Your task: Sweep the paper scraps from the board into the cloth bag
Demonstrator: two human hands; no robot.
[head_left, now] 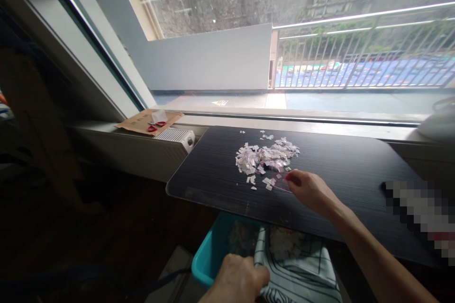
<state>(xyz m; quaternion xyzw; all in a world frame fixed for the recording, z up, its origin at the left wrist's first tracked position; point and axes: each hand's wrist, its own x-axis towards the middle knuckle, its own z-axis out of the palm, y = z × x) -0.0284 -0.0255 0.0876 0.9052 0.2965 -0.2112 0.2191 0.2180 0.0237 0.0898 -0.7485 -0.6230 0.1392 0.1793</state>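
Note:
On the dark table (pixel 206 170) lies a loose heap of small white and pinkish paper-like scraps (pixel 249 158). My right hand (pixel 307 187) is at the near right edge of the heap, fingertips pinched on a thin, see-through pinkish plastic piece (pixel 280 182) that lies low over the tabletop. Below the table edge, my left hand (pixel 238 277) is closed on the edge of a pale green patterned cloth bag (pixel 302 279); its fingertips are partly hidden. Pale scraps (pixel 286 241) show inside the bag. Left of it stands a turquoise bin (pixel 204 260), with more scraps in it.
Red-handled scissors (pixel 156 126) and a small clear piece rest on a brown envelope (pixel 137 120), on the ledge by a white radiator (pixel 174 139). A large window spans the back. At the table's right lies a blurred-out object (pixel 419 208).

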